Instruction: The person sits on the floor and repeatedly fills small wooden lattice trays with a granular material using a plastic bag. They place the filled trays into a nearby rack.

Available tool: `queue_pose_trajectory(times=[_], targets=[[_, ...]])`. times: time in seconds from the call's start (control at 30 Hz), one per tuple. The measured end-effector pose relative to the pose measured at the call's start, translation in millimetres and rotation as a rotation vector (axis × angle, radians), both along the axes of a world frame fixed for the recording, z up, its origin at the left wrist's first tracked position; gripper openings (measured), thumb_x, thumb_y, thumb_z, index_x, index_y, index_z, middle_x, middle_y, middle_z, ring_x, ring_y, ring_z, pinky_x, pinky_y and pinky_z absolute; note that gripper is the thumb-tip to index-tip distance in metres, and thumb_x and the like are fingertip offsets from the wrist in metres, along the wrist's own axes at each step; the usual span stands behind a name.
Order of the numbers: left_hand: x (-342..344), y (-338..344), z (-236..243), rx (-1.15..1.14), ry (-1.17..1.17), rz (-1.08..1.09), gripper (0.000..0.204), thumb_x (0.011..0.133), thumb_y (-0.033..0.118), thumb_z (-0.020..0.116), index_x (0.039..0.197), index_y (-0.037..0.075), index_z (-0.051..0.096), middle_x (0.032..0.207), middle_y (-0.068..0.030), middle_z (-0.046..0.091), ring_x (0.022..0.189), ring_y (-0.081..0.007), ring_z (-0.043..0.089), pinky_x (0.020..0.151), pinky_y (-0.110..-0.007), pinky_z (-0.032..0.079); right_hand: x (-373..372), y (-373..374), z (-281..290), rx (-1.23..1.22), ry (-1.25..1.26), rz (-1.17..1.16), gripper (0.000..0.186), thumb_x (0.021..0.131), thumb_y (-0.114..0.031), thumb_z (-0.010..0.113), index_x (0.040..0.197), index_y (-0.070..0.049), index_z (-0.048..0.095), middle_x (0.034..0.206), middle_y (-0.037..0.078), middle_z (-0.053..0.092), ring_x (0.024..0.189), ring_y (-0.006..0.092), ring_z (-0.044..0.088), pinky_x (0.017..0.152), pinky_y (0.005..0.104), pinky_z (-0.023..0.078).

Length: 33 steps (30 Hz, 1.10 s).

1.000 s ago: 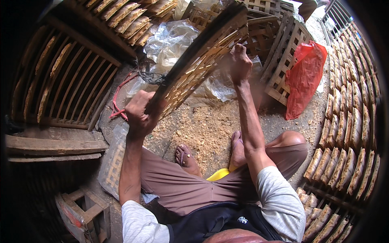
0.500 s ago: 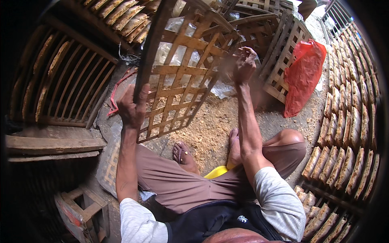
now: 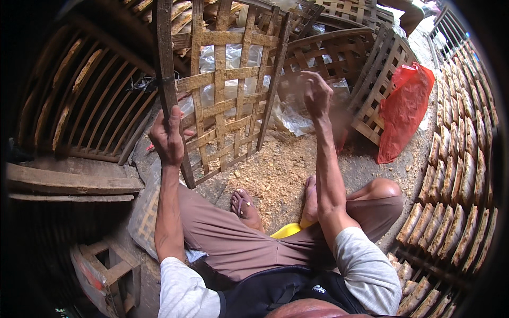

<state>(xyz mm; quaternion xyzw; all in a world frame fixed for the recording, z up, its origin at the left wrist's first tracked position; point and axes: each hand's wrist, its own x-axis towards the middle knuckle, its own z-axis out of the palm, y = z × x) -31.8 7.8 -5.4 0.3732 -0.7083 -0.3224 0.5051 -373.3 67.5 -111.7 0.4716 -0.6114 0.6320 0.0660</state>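
Note:
A woven bamboo lattice tray with a dark wooden frame stands steeply tilted in front of me. My left hand is closed around the lower part of its left frame bar, with the thumb on the near side. To the right of the tray, apart from it, my right hand is raised with the fingers curled in. Something brownish and smeared by motion shows around that hand; I cannot make out what it is. Crumbs lie scattered on the floor below the tray, around my feet.
More lattice trays lean at the back, with clear plastic sheeting below. A red plastic bag hangs over one. Racks of crusted slabs line the right. At left stand a slatted rack and a small wooden stool.
The tray has swung left and turned to face me more squarely. My left hand keeps its grip on the frame. The right hand is slightly lower, its fingers more tightly curled.

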Motion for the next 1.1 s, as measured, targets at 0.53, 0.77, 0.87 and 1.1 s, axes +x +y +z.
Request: queue_pose_trajectory(times=[0.53, 0.77, 0.87, 1.1], targets=[[2.0, 0.0, -2.3, 0.088, 0.018, -0.035, 0.036, 0.097, 0.04, 0.057, 0.091, 0.005, 0.064, 0.089, -0.0026, 0.059, 0.079, -0.008, 0.057, 0.049, -0.024, 0.054, 30.6, -33.1, 16.6, 0.092, 0.42, 0.025, 0.032, 0.085, -0.006, 0.062, 0.117, -0.011, 0.062, 0.106, 0.009, 0.067, 0.101, 0.0291, 0.059, 0.084, 0.0371, 0.052], [1.4, -2.7, -4.1, 0.103, 0.046, -0.076, 0.035, 0.096, 0.037, 0.06, 0.094, 0.003, 0.065, 0.084, -0.0026, 0.058, 0.073, -0.0078, 0.057, 0.047, -0.024, 0.054, 21.8, -39.7, 18.0, 0.24, 0.439, 0.1, 0.036, 0.084, -0.006, 0.059, 0.119, -0.012, 0.056, 0.103, 0.008, 0.066, 0.1, 0.0302, 0.057, 0.084, 0.0387, 0.051], [7.9, -3.7, -7.4, 0.113, 0.011, -0.062, 0.038, 0.097, 0.041, 0.058, 0.092, 0.004, 0.064, 0.087, -0.0025, 0.06, 0.075, -0.0085, 0.057, 0.048, -0.025, 0.052, 22.0, -41.1, 16.2, 0.252, 0.534, 0.103, 0.034, 0.083, -0.005, 0.058, 0.117, -0.01, 0.055, 0.101, 0.008, 0.066, 0.1, 0.0305, 0.057, 0.084, 0.039, 0.051], [6.4, -9.7, -10.6, 0.16, 0.035, -0.033, 0.039, 0.097, 0.044, 0.057, 0.091, 0.006, 0.064, 0.086, -0.0024, 0.059, 0.074, -0.0072, 0.057, 0.048, -0.023, 0.05, 17.1, -32.3, 12.9, 0.049, 0.377, 0.042, 0.026, 0.086, 0.004, 0.055, 0.11, -0.005, 0.061, 0.104, 0.012, 0.064, 0.099, 0.0305, 0.059, 0.087, 0.0372, 0.05]])
